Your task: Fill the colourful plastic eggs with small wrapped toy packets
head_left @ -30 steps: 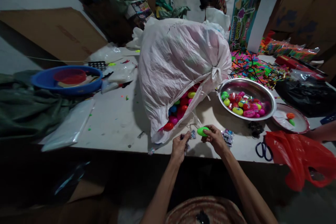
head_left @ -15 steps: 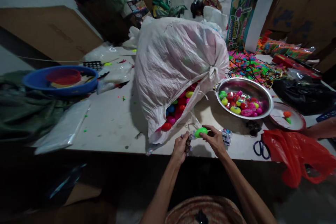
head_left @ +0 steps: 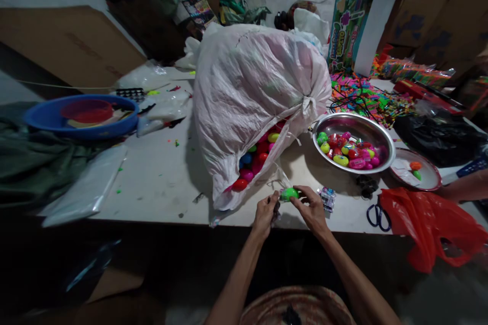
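A bright green plastic egg (head_left: 289, 194) is between my two hands, above the table's front edge. My right hand (head_left: 310, 208) grips its right end with the fingertips. My left hand (head_left: 264, 215) is closed on a small bunch of printed clear plastic sleeves (head_left: 275, 217), mostly hidden by the fingers. Shiny printed film now shows over the egg's surface; how far it covers the egg, I cannot tell. To the right of my right hand lies a stack of printed sleeves (head_left: 327, 199). Coloured plastic eggs (head_left: 247, 175) show through the opening of a large white sack (head_left: 259, 71).
A steel bowl (head_left: 317, 146) holds several film-wrapped eggs. Beside it are an enamel plate (head_left: 434, 183), scissors (head_left: 378, 217) and a red plastic bag (head_left: 430, 223). Another person's arm (head_left: 465, 186) reaches in at right. A blue basin (head_left: 46, 119) stands at left.
The green egg and my left hand have come together, and the printed film that was beside the egg now lies over it. The camera view has shifted slightly.
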{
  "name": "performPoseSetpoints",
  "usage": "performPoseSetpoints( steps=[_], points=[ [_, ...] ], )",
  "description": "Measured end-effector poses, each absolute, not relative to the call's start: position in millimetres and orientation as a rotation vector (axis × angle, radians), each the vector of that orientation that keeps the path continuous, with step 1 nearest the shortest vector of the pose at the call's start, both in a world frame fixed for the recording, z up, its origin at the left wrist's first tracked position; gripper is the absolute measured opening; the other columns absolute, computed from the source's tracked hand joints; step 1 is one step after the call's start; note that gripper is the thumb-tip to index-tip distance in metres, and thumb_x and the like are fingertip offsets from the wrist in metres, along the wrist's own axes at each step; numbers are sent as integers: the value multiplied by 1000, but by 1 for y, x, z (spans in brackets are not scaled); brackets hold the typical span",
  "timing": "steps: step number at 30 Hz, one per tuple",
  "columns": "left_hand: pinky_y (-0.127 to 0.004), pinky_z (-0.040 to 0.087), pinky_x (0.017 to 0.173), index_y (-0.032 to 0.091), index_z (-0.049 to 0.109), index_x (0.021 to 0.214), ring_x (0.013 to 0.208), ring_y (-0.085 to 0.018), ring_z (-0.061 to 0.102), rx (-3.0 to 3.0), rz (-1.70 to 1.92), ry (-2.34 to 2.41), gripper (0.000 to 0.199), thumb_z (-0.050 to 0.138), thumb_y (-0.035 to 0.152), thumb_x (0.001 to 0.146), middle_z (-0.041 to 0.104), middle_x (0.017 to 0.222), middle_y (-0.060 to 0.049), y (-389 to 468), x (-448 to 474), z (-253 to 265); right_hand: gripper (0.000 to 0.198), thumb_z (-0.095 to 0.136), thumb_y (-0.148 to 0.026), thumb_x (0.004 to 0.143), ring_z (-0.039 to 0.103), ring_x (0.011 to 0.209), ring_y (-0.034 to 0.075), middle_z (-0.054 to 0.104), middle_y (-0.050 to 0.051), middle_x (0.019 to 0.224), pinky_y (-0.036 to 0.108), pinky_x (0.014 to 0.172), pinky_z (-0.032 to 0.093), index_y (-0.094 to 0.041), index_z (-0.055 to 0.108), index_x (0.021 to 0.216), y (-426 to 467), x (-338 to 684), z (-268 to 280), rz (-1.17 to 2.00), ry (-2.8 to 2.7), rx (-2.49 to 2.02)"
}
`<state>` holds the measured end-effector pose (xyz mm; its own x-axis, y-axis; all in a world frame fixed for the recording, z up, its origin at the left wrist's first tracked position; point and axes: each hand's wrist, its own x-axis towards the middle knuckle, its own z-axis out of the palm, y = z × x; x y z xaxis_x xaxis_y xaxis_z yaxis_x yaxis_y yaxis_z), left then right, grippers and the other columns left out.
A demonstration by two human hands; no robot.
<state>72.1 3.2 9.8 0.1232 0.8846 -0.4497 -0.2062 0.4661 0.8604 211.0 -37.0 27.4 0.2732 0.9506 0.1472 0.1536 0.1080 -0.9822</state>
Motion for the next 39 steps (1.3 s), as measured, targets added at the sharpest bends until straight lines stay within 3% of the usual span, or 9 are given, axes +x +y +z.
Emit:
performPoseSetpoints(
  steps=[6, 13, 20, 26, 32, 36, 39],
  points=[
    [-17, 22, 33, 16, 51, 70, 34, -3, 30, 592, 930, 1091, 44, 71, 53, 60, 41, 48, 9, 3, 75, 12, 34, 70, -34, 68, 65, 76, 18, 66, 4, 89, 27, 62, 52, -19, 57, 95, -42, 202, 12, 1068, -931, -1264],
    [-16, 21, 33, 16, 52, 71, 35, -3, 32, 527, 929, 982, 40, 79, 39, 54, 43, 48, 9, 2, 82, 10, 33, 76, -32, 61, 63, 72, 16, 65, 2, 83, 28, 66, 52, -17, 60, 86, -39, 206, 12, 1173, -837, -1205],
    [-17, 20, 33, 15, 54, 73, 34, -2, 30, 514, 912, 983, 41, 80, 39, 53, 44, 47, 9, 1, 87, 10, 26, 73, -30, 63, 62, 73, 17, 62, 2, 81, 29, 67, 52, -19, 59, 82, -37, 203, 12, 825, -1021, -1301],
    [-17, 21, 34, 15, 57, 73, 36, -3, 37, 418, 885, 952, 44, 82, 41, 48, 50, 50, 7, 0, 88, 8, 31, 71, -29, 64, 61, 67, 16, 62, 1, 77, 27, 60, 50, -18, 55, 89, -39, 203, 17, 1005, -997, -1284],
    [-16, 19, 34, 15, 55, 65, 34, -2, 33, 393, 820, 979, 39, 84, 33, 46, 42, 44, 9, -4, 86, 9, 13, 65, -19, 69, 52, 73, 15, 52, 1, 80, 28, 67, 47, -20, 57, 80, -43, 204, 22, 594, -1306, -1368],
    [-17, 31, 39, 16, 57, 69, 42, -5, 46, 360, 843, 929, 41, 85, 30, 42, 55, 54, 6, -1, 82, 18, 23, 70, -24, 66, 57, 75, 16, 54, 1, 84, 29, 68, 51, -21, 56, 84, -43, 206, 27, 745, -1216, -1264],
    [-17, 33, 39, 16, 58, 71, 42, -6, 47, 385, 850, 934, 42, 85, 32, 42, 55, 54, 5, 1, 82, 23, 31, 73, -30, 64, 61, 76, 17, 58, 1, 86, 29, 68, 53, -20, 57, 88, -42, 207, 29, 949, -1086, -1216]
  ],
)
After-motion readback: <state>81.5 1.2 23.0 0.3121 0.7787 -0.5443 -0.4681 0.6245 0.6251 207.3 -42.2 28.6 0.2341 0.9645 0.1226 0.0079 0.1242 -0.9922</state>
